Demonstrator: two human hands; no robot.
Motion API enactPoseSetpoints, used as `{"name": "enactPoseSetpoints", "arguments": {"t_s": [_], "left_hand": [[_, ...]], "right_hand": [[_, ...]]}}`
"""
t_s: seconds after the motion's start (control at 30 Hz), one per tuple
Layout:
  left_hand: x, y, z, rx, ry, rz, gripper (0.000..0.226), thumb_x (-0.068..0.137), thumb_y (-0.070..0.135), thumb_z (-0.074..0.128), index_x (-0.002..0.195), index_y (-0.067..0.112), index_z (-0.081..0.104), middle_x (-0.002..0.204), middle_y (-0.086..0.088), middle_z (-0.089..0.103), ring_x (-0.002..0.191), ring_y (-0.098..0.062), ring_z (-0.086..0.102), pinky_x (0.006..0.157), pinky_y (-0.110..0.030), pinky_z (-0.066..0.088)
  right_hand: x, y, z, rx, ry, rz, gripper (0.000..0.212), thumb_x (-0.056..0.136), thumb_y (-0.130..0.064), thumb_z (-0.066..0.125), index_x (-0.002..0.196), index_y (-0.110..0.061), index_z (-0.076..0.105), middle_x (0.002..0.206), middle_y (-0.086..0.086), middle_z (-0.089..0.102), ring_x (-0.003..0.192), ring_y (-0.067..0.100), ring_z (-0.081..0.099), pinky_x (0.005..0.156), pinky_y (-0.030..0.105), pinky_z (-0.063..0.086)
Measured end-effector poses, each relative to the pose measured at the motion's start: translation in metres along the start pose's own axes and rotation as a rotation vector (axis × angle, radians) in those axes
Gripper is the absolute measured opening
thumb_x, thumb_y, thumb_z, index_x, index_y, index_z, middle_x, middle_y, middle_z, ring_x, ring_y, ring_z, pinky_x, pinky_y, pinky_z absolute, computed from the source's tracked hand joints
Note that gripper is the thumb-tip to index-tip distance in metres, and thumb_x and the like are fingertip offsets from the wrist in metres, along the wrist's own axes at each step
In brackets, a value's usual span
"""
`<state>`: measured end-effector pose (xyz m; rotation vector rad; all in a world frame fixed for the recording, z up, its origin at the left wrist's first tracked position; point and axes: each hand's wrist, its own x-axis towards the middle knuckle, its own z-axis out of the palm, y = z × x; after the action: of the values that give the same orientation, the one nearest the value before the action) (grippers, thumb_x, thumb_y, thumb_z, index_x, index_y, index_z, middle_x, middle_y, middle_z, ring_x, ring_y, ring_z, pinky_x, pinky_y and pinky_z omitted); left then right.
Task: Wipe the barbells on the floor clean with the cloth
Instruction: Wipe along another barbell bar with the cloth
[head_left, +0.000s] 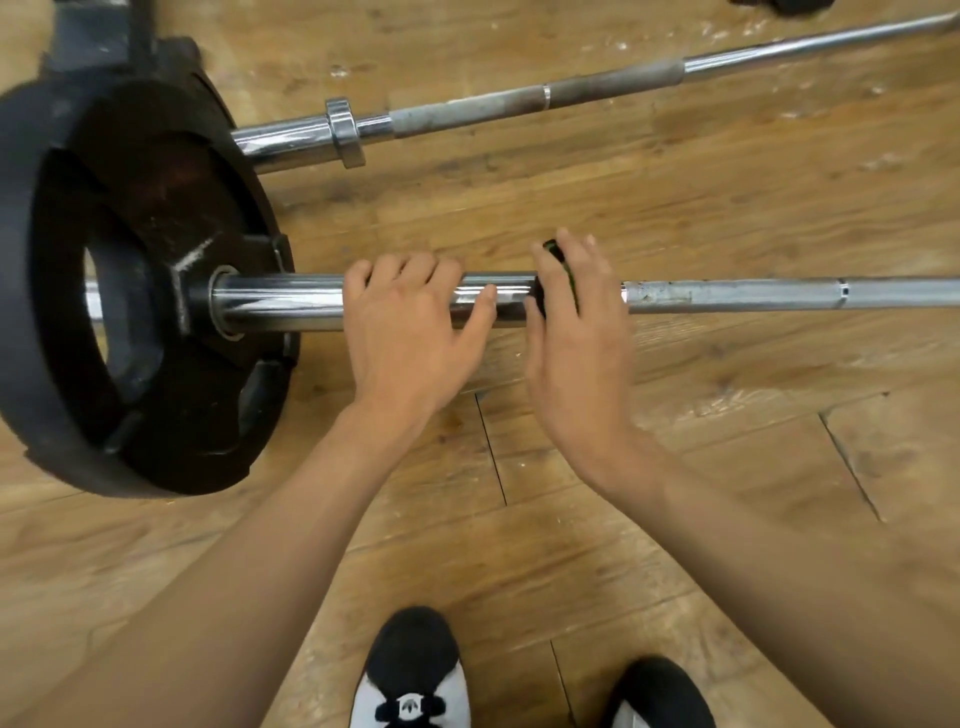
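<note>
Lying along the wooden floor (675, 467): near barbell (727, 293), with a black plate (156, 291) loaded on its left end. Wrapped over the chrome sleeve: left hand (410, 332), fingers curled on top, thumb stretched along the metal. Draped over a black collar (553, 254) at the sleeve's inner end: right hand (576, 338), fingers fairly straight, thumb on the near side; cannot tell whether gripping or only resting. No cloth seen in either hand. Just beyond, roughly parallel and bare of plates: far barbell (519, 98). Likely risks from here: bar rolling toward the feet if the left hand eases off; fingers pinched should the collar jerk along the bar.
</note>
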<state>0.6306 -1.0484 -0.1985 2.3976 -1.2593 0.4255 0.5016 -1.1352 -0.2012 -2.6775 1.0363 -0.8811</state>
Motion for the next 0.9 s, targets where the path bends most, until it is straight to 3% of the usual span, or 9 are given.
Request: {"name": "enactPoseSetpoints", "arguments": {"t_s": [0.1, 0.17, 0.23, 0.3, 0.4, 0.47, 0.53, 0.7, 0.9], "left_hand": [[-0.012, 0.002, -0.002, -0.002, 0.028, 0.0, 0.039, 0.103, 0.049, 0.051, 0.107, 0.017, 0.074, 0.102, -0.001, 0.072, 0.1, -0.026, 0.06, 0.094, -0.043, 0.036], [-0.021, 0.005, -0.006, -0.01, 0.035, 0.008, 0.038, 0.103, 0.047, 0.052, 0.111, 0.017, 0.073, 0.104, -0.001, 0.072, 0.104, -0.025, 0.06, 0.095, -0.044, 0.036], [-0.032, 0.008, -0.009, -0.009, 0.025, 0.003, 0.039, 0.103, 0.047, 0.051, 0.116, 0.017, 0.073, 0.108, -0.001, 0.071, 0.11, -0.025, 0.06, 0.098, -0.045, 0.036], [-0.042, 0.011, -0.012, -0.001, 0.02, -0.013, 0.04, 0.104, 0.047, 0.051, 0.12, 0.017, 0.072, 0.112, -0.002, 0.071, 0.116, -0.027, 0.059, 0.102, -0.046, 0.036], [-0.059, 0.018, -0.019, -0.008, 0.002, -0.048, 0.039, 0.103, 0.046, 0.052, 0.121, 0.015, 0.071, 0.116, -0.004, 0.07, 0.123, -0.03, 0.058, 0.108, -0.049, 0.035], [-0.068, 0.027, -0.026, -0.023, -0.033, -0.102, 0.038, 0.102, 0.043, 0.053, 0.121, 0.014, 0.07, 0.12, -0.007, 0.069, 0.127, -0.031, 0.056, 0.114, -0.052, 0.033], [-0.075, 0.042, -0.037, -0.05, -0.081, -0.203, 0.041, 0.099, 0.045, 0.052, 0.121, 0.014, 0.07, 0.123, -0.009, 0.068, 0.131, -0.032, 0.052, 0.12, -0.053, 0.027], [-0.074, 0.068, -0.055, -0.168, -0.147, -0.146, 0.05, 0.104, 0.044, 0.039, 0.13, 0.013, 0.067, 0.149, -0.017, 0.055, 0.148, -0.034, 0.037, 0.128, -0.05, 0.016], [-0.074, 0.075, -0.04, 0.069, -0.243, 0.059, 0.073, 0.11, 0.053, 0.009, 0.144, 0.017, 0.063, 0.153, -0.013, 0.056, 0.154, -0.034, 0.034, 0.129, -0.051, 0.013]], "right_hand": [[-0.017, 0.003, -0.005, -0.07, -0.02, -0.109, 0.04, 0.106, -0.013, 0.049, 0.146, -0.007, 0.055, 0.156, 0.016, 0.048, 0.149, 0.036, 0.039, 0.124, 0.051, 0.029], [0.002, -0.002, -0.008, -0.053, -0.053, -0.056, 0.038, 0.103, -0.019, 0.047, 0.134, -0.005, 0.063, 0.141, 0.016, 0.06, 0.135, 0.037, 0.052, 0.118, 0.052, 0.038], [0.024, -0.007, -0.013, -0.032, -0.143, 0.046, 0.033, 0.099, -0.023, 0.049, 0.121, -0.007, 0.069, 0.12, 0.012, 0.068, 0.111, 0.035, 0.061, 0.098, 0.047, 0.049], [0.027, -0.008, -0.016, -0.004, -0.192, 0.087, 0.029, 0.098, -0.023, 0.052, 0.117, -0.009, 0.07, 0.109, 0.01, 0.068, 0.1, 0.034, 0.062, 0.09, 0.042, 0.047], [-0.014, 0.0, -0.029, 0.097, -0.081, 0.033, 0.031, 0.1, -0.017, 0.053, 0.126, -0.006, 0.065, 0.122, 0.012, 0.066, 0.113, 0.033, 0.062, 0.105, 0.047, 0.048], [-0.049, 0.004, -0.037, 0.112, -0.058, -0.025, 0.039, 0.105, -0.014, 0.052, 0.142, -0.003, 0.056, 0.148, 0.014, 0.055, 0.137, 0.031, 0.053, 0.118, 0.048, 0.039], [-0.067, 0.012, -0.046, 0.108, -0.079, -0.095, 0.043, 0.108, -0.016, 0.047, 0.149, -0.003, 0.05, 0.157, 0.014, 0.047, 0.147, 0.029, 0.044, 0.125, 0.047, 0.03], [-0.059, 0.029, -0.056, 0.239, 0.057, 0.081, 0.041, 0.11, -0.02, 0.041, 0.142, 0.002, 0.053, 0.136, 0.016, 0.063, 0.126, 0.029, 0.056, 0.126, 0.041, 0.025], [-0.079, 0.037, -0.056, 0.175, -0.045, -0.106, 0.05, 0.113, -0.032, 0.027, 0.141, -0.006, 0.06, 0.142, 0.008, 0.063, 0.136, 0.021, 0.056, 0.128, 0.049, 0.017]]}}
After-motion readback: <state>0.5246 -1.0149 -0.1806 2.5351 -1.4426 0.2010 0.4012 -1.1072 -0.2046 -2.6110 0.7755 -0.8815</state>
